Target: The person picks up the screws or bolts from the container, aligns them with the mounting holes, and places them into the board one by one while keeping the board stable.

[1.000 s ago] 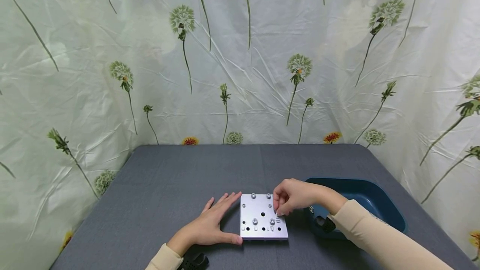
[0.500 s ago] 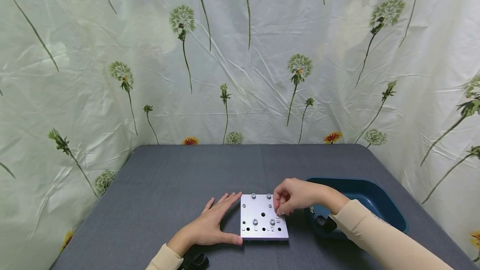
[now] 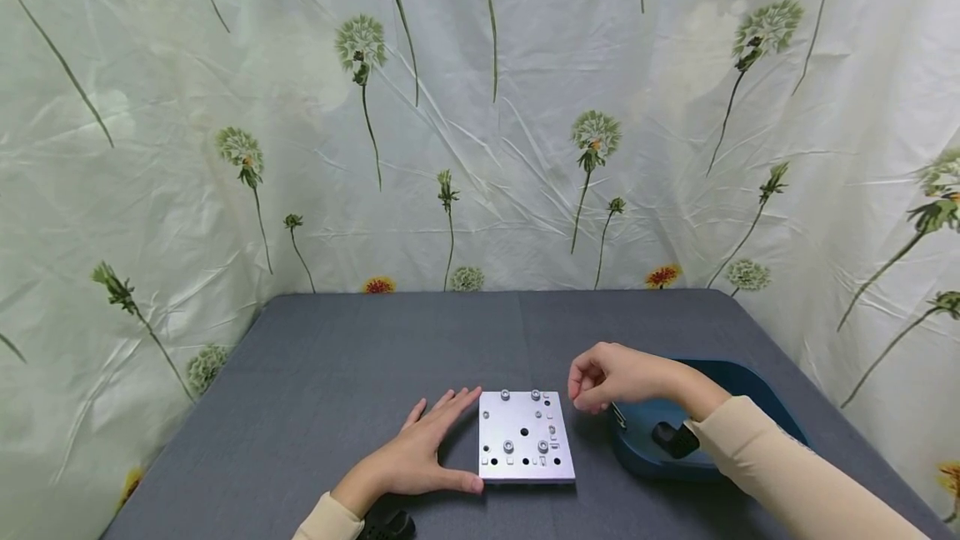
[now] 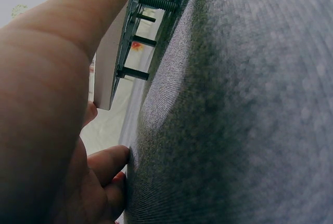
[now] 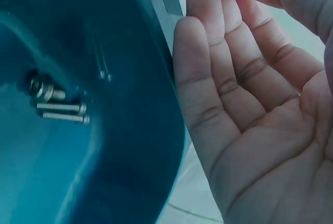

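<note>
A square silver metal plate with holes and several socket head screws in it lies mid-table. In the left wrist view, screw shanks stick out of the plate's underside, above the cloth. My left hand lies along the plate's left side, fingers stretched, index tip by the far corner and thumb at the near corner. Right of the plate my right hand hovers, fingers loosely bent. Its palm holds nothing in the right wrist view. A small screw sits near the plate's right edge.
Beneath the right forearm stands a deep blue bin at the table's right. Loose screws lie on its floor. Grey cloth covers the table, and a flowered curtain hangs behind it.
My right hand has lifted off the plate's right edge and moved right and away, toward the bin. The small screw where it was pinching stays in the plate. My left hand keeps its place.
</note>
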`<state>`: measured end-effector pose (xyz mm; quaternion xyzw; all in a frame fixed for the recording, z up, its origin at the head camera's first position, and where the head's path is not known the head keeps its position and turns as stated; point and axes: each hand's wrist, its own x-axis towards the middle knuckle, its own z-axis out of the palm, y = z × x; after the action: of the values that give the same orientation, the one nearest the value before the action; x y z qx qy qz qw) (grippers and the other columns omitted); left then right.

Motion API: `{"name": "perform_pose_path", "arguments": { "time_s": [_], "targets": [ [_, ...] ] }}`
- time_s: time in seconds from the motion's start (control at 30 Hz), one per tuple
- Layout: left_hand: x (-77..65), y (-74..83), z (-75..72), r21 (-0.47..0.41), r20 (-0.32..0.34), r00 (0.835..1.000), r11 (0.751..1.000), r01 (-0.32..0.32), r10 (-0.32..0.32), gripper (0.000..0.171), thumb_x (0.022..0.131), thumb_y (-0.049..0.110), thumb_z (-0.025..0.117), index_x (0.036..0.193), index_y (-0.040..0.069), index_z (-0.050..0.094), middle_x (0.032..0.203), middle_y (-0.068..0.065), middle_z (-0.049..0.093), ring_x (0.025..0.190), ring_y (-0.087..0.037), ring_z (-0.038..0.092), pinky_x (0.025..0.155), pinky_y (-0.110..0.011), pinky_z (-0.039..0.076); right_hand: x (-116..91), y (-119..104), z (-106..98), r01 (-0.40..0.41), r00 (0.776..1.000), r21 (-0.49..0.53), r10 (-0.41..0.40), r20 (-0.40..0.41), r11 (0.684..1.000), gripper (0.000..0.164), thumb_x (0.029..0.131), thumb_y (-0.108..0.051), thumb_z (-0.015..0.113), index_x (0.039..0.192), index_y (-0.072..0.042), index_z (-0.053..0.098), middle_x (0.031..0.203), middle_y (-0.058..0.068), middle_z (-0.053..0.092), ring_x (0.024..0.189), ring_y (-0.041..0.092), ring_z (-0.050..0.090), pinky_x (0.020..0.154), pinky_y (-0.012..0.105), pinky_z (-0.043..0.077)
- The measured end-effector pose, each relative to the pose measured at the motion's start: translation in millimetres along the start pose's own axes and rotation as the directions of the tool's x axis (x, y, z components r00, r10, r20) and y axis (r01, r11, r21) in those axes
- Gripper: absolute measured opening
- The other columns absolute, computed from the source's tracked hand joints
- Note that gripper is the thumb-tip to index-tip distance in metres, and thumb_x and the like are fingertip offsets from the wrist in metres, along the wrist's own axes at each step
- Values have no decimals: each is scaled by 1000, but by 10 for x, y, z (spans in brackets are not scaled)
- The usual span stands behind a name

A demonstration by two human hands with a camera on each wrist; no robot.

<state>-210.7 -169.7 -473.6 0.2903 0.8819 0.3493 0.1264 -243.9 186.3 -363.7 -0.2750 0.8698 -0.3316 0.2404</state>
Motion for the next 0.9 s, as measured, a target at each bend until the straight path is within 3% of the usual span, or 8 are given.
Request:
{"name": "perform_pose_path", "arguments": {
  "time_s": [0.4,0.9],
  "targets": [
    [7,16,2,6,-5,1000,1000,0,0,118,80,60,90,173,27,25,178,-10,28,167,-42,20,126,-80,2,-206,293,-251,-16,998,94,21,-52,995,10,101,-12,73,102,-1,73,80,8,73,68,13,60,65,28,53],
    [4,29,2,5,-4,1000,1000,5,-5,118,80,60,90,173,28,25,179,-11,28,167,-43,20,126,-80,2,-297,581,-325,-39,998,146,44,-35,989,22,102,-8,70,117,7,72,81,6,73,69,10,60,69,27,56]
  ]
}}
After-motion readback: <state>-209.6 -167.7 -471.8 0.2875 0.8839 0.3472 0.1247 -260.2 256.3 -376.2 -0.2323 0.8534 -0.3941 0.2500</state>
